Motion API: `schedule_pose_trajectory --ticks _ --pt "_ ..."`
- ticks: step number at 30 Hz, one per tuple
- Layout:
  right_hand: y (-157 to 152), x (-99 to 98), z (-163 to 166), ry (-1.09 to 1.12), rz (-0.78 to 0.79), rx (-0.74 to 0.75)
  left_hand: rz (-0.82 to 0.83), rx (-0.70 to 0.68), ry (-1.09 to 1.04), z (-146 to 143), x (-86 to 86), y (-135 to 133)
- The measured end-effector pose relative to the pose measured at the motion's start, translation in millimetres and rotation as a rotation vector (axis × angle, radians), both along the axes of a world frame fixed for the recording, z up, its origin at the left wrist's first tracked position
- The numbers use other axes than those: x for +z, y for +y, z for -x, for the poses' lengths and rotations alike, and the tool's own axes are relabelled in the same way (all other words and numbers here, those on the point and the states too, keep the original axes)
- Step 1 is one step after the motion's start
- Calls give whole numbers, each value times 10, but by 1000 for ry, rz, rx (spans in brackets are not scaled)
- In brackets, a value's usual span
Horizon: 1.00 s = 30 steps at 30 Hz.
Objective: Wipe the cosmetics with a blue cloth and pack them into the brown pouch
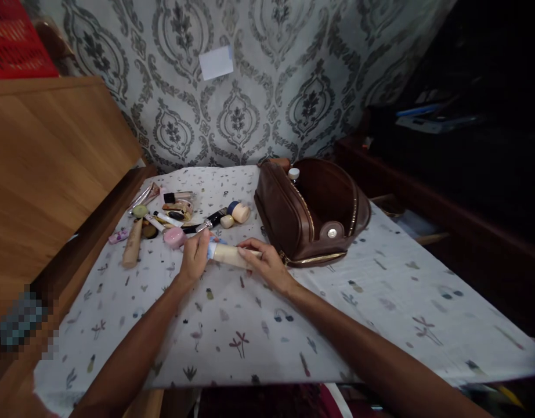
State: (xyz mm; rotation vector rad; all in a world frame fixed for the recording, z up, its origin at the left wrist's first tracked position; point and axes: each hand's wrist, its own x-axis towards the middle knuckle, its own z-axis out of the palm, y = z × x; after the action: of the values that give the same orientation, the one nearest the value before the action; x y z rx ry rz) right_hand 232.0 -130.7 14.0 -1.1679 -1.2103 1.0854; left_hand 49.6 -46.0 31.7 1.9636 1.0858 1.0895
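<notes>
Between my two hands lies a cream-coloured cosmetic tube with a blue-and-white end, held level above the cloth. My left hand is closed around the blue-and-white end. At the other end, my right hand has its fingers closed on the tube. Just right of my right hand stands a brown toiletry bag, unzipped and gaping, with a white-capped bottle inside. Beyond my left hand are a pink round jar, a black tube and a jar with a dark blue lid.
More cosmetics lie at the table's left, among them a beige tube and a green round item. A patterned white cloth covers the table. Wooden furniture rises on the left; a papered wall stands behind.
</notes>
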Motion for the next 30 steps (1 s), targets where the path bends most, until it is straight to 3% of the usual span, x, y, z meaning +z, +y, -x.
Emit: schedule_pose_trajectory --ticks 6,10,13,19,24,30 --pt "27 43 46 487 349 138 -39 -59 -26 34 10 -23" --pt "37 125 30 604 559 198 -57 -60 -58 45 -1 -18" --pt "27 176 39 663 613 181 -59 -51 -78 35 -14 -6" --pt "42 175 63 741 579 44 -64 -90 -84 -7 13 -13" --pt "57 93 56 723 523 86 19 -78 -53 -26 41 -37" --pt "15 -4 45 504 93 84 193 37 -130 -14 -10 64"
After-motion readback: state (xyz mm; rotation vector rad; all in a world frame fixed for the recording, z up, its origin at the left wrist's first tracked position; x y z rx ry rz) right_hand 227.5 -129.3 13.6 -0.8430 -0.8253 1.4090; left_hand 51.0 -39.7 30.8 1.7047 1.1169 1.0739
